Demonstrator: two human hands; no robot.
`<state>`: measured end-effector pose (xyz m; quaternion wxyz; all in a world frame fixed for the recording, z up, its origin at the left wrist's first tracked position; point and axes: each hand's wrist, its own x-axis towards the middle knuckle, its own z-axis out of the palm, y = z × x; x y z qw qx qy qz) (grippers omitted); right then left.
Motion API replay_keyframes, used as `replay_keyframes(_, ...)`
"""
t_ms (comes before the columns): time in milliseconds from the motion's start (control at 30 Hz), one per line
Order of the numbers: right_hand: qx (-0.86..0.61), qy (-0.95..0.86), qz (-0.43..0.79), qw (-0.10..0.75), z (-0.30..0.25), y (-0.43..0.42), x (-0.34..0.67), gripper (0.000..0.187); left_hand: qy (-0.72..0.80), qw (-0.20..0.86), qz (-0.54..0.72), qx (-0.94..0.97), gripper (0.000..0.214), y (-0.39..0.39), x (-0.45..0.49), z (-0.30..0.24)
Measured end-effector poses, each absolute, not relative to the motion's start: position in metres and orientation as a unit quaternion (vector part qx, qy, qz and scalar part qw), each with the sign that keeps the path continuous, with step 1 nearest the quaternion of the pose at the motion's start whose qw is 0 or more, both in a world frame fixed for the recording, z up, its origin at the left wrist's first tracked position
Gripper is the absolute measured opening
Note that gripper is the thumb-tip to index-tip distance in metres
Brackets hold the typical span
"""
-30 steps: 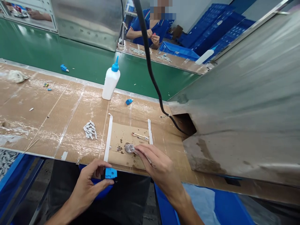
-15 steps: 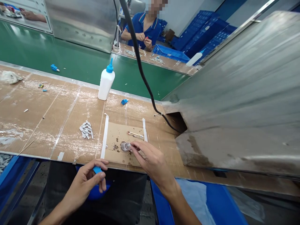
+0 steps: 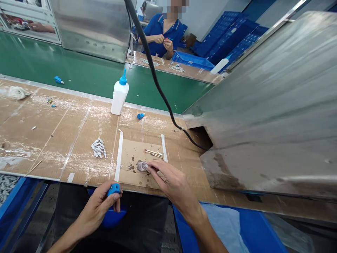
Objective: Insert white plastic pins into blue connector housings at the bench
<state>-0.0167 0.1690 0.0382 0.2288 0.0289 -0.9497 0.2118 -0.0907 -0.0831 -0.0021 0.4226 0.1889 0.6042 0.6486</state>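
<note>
Blue plastic part (image 3: pixel 113 189) pinched in left hand (image 3: pixel 101 205) fingertips, below the near bench edge. Order by size: metal chute (image 3: pixel 265 105) at right; cardboard-covered bench (image 3: pixel 65 133); white bottle (image 3: pixel 119 95) with blue cap, upright; right hand (image 3: pixel 175 184), fingers closed on a thin tool, tip at a small clear dish (image 3: pixel 142 166); white clips pile (image 3: pixel 98 148).

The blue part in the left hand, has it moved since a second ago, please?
Yes. The blue part in the left hand has shifted left, from below the cardboard square to below the white strip.
</note>
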Motion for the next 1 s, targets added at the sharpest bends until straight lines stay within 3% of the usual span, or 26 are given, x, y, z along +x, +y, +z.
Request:
replay_keyframes(167,0.007,-0.937,0.225,0.268,0.040,0.171,-0.013,0.012,0.600,0.418,0.658,0.182,0.028,-0.084,-0.083,-0.004)
replay_keyframes(367,-0.092,-0.899,0.276,0.326,0.036,0.164,-0.002,0.011,0.464,0.454,0.756,0.080,0.030,-0.069,-0.083,-0.016)
replay_keyframes(600,-0.186,-0.831,0.406,0.331,0.026,0.147,0.005,0.012,0.418,0.450,0.788,0.038,0.032,-0.051,-0.087,-0.013)
replay_keyframes(1000,-0.103,-0.805,0.498,0.307,0.032,0.089,0.008,0.025,0.400,0.449,0.795,0.075,0.032,-0.053,-0.084,-0.010)
